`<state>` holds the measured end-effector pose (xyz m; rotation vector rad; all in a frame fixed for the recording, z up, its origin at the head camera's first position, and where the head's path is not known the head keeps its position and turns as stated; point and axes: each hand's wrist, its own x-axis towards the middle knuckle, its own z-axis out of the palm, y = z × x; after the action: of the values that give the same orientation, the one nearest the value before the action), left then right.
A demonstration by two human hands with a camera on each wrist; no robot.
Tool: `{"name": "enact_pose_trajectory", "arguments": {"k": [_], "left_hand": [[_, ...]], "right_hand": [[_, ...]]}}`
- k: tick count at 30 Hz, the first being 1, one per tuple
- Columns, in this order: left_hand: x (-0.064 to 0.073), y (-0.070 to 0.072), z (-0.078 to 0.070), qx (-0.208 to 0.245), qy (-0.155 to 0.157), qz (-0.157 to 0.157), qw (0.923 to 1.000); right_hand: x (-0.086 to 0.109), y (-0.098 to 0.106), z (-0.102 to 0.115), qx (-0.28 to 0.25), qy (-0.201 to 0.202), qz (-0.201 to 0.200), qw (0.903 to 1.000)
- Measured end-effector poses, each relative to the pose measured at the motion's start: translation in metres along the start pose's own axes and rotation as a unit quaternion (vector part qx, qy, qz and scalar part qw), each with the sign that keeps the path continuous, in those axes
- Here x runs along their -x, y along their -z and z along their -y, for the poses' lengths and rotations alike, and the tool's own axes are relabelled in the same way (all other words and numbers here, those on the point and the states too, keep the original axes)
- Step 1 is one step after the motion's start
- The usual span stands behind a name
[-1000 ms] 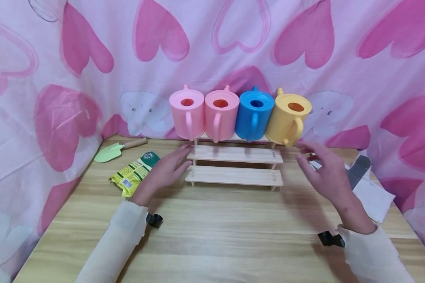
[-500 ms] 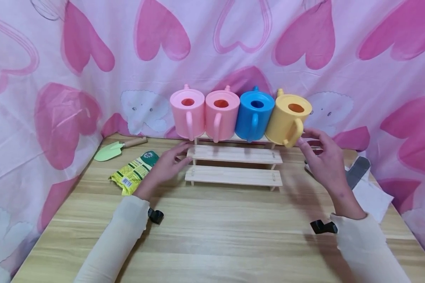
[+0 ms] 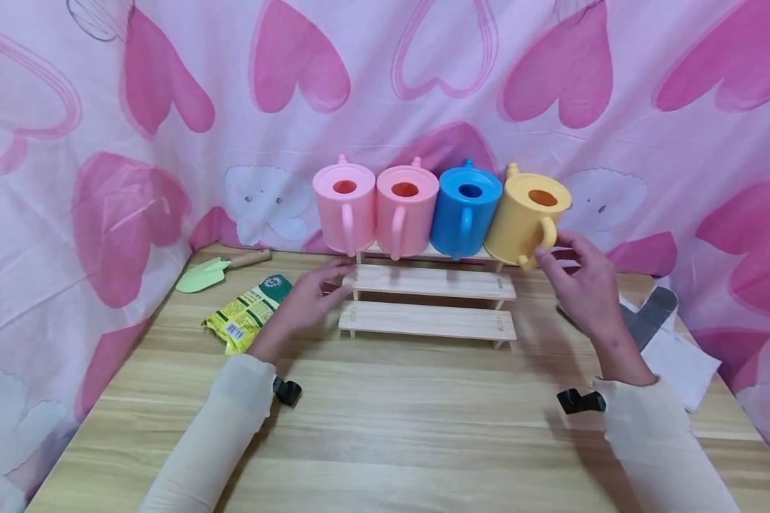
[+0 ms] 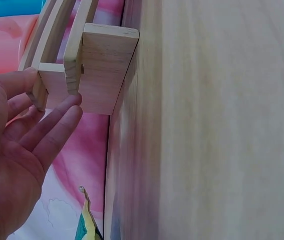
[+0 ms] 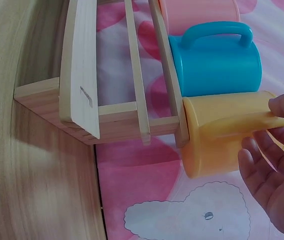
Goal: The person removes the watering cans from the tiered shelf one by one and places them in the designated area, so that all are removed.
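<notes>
Two pink watering cans (image 3: 343,206), (image 3: 407,210), a blue watering can (image 3: 466,214) and a yellow watering can (image 3: 527,221) stand in a row on the top step of a wooden tiered rack (image 3: 429,280), handles toward me. My right hand (image 3: 583,281) pinches the yellow can's handle, thumb in front; in the right wrist view its fingers (image 5: 269,160) lie behind that handle. At the rack's left end, my left hand (image 3: 310,299) holds the end of the middle step (image 4: 37,95) between thumb and fingertips, its other fingers extended along the lower step.
On the left of the table (image 3: 385,427) lie a yellow-green packet (image 3: 246,313) and a green trowel (image 3: 208,274). White sheets (image 3: 679,363) and a grey flat piece (image 3: 655,317) lie on the right, partly behind the right hand. A pink heart-patterned curtain (image 3: 372,128) hangs behind.
My right hand has moved in from beside the yellow watering can to its handle. My left hand has settled on the rack's left end. The cans stay in place.
</notes>
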<state>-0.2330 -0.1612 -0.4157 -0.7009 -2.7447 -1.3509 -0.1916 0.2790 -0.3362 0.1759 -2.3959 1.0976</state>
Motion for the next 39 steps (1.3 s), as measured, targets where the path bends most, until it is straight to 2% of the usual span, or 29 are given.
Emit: {"name": "enact_pose_trajectory", "arguments": {"k": [4,13,19,31,39], "left_hand": [[0.000,0.000,0.000,-0.004,0.006,0.000,1.0000],[-0.003,-0.001,0.000,-0.001,-0.010,0.004,0.9999],[-0.002,-0.001,-0.002,0.007,0.001,0.007,1.0000],[-0.001,-0.001,-0.004,0.009,0.015,0.010,0.9998],[-0.001,-0.004,-0.003,0.006,-0.003,-0.008,0.9999]], "right_hand": [[-0.002,0.000,0.002,0.005,-0.005,0.007,1.0000],[-0.002,0.000,0.003,0.015,-0.010,0.018,0.9997],[-0.002,0.001,0.004,0.018,-0.008,0.021,0.9996],[0.002,0.005,0.003,0.018,0.007,-0.001,0.9998],[0.008,0.013,0.002,-0.013,0.035,-0.030,0.9989]]}}
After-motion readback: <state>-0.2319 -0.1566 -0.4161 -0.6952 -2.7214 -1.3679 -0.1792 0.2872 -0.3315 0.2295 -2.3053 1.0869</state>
